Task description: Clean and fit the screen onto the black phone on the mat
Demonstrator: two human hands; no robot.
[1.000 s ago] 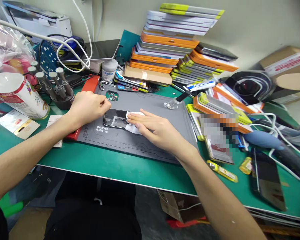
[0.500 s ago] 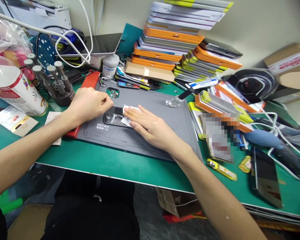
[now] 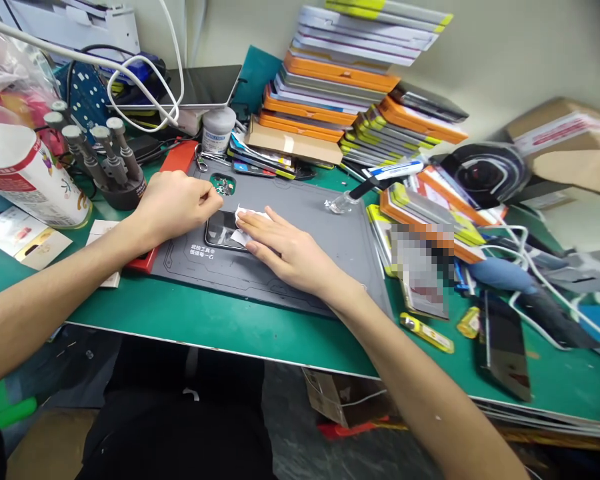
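From my remote station, I see the phone (image 3: 218, 228) near the left edge of the grey mat (image 3: 280, 190), presumably for cushioning. My right hand (image 3: 293, 252), fingers straight, flattens a white wipe (image 3: 240, 236) over it, likely spreading pressure; my left hand (image 3: 177, 202) curls closed beside it, contents hidden.

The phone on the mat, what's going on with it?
A person's right hand lies flat on a white cloth over part of the phone, which lies on the grey mat. Their left hand is curled by the phone's left end; I can't tell if they touch. The phone's left part is uncovered.
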